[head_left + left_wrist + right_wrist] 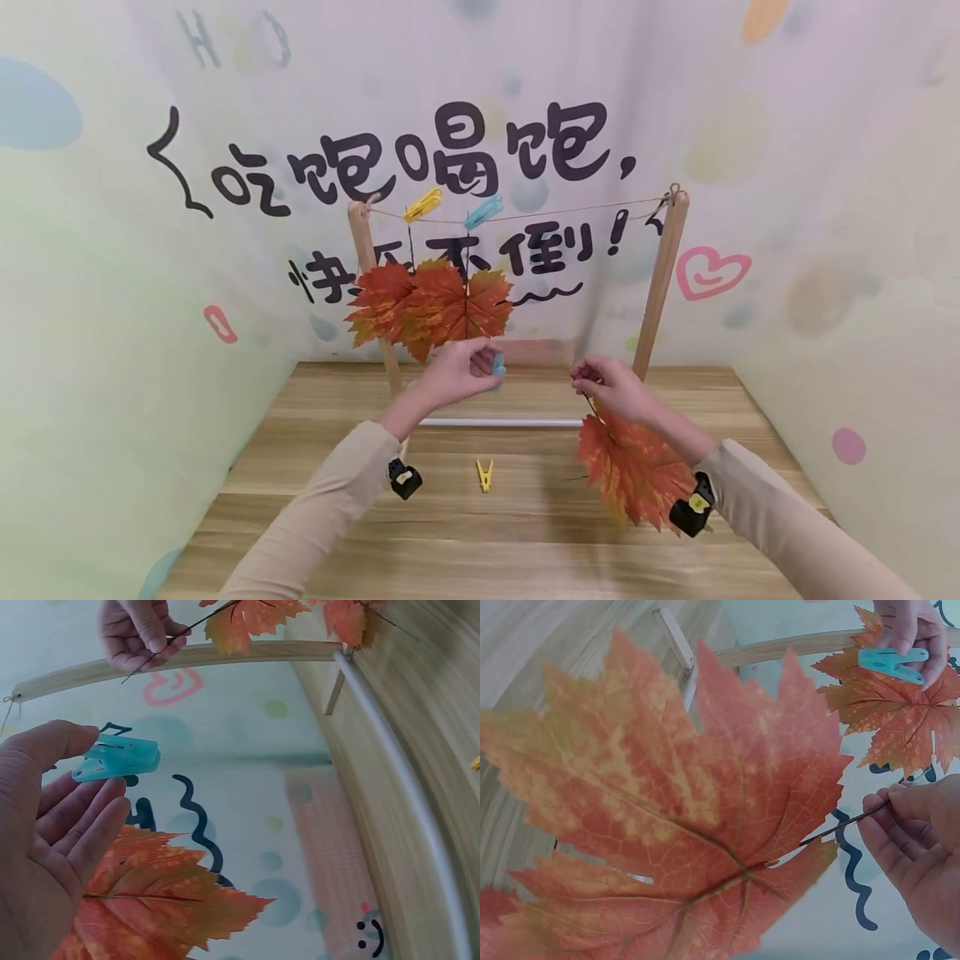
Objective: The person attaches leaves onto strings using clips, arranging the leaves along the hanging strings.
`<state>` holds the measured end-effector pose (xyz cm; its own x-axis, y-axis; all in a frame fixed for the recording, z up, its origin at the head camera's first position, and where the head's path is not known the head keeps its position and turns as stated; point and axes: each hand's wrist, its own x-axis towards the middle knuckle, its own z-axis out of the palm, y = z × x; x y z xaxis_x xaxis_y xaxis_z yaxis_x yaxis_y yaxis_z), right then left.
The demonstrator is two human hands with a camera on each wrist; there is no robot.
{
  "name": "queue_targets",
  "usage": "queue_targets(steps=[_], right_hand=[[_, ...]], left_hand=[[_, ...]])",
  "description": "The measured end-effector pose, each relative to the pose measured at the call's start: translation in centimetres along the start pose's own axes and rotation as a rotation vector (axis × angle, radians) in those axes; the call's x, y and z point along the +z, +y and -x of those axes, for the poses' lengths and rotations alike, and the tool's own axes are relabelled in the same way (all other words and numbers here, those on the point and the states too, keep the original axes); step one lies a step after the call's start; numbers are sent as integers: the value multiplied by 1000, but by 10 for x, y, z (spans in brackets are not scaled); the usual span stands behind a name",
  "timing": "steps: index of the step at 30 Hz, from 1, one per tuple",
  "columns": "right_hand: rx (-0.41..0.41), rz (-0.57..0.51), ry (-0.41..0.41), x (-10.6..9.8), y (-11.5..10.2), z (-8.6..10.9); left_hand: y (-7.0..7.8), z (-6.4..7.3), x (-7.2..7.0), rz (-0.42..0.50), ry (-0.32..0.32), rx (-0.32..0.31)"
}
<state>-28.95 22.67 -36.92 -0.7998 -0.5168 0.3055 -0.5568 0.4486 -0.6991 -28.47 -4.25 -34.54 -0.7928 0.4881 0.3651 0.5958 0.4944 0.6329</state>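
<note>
My left hand (459, 372) pinches a light blue clothespin (120, 756) between thumb and fingers, in front of the hanging leaves. The right hand (611, 387) grips the thin dark stem (847, 823) of an orange-red maple leaf (682, 825), whose blade hangs below the hand. Behind the hands a string (570, 213) runs between two wooden posts. On its left part a yellow clothespin (423, 205) and a blue clothespin (483, 212) hold orange maple leaves (457, 307) by their stems.
A yellow clothespin (485, 476) lies on the wooden table (450, 533). Left post (364, 237) and right post (662, 283) stand upright, with a white rod (510, 422) low between them. A printed cloth (750, 150) surrounds the table at back and sides.
</note>
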Motion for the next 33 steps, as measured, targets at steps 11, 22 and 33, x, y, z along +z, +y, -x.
queue_targets(steps=[11, 22, 33], right_hand=[[-9, 41, 0, -7, -6, -8], [10, 40, 7, -17, -20, -19], [0, 40, 68, -26, -42, -38]], left_hand=[[22, -23, -25, 11, 15, 65], [39, -38, -45, 50, 56, 85], [58, -52, -68, -20, 140, 156]])
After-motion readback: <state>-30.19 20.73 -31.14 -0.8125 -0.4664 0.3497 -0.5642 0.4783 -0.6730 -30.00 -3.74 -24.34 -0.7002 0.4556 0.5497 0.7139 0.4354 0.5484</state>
